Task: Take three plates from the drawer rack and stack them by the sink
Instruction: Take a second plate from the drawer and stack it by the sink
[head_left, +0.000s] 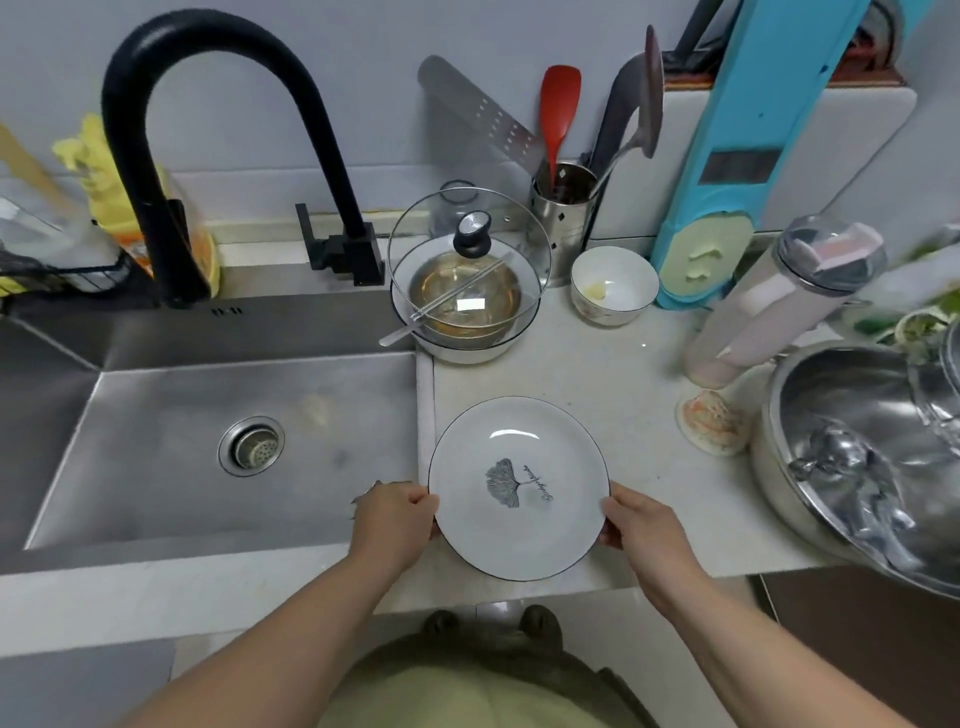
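Note:
A white plate (519, 530) with a thin dark rim and a grey leaf print lies on or just above the pale counter (613, 384), right beside the steel sink (171, 447). My left hand (397, 519) grips its left edge and my right hand (639, 525) grips its right edge. I cannot tell whether more plates lie under it. The drawer rack is out of view.
A black tap (208, 135) arches over the sink. Behind the plate stand a pot with a tilted glass lid (467, 280), a small white bowl (613, 286) and a utensil holder (563, 218). A large steel basin (872, 457) fills the right side.

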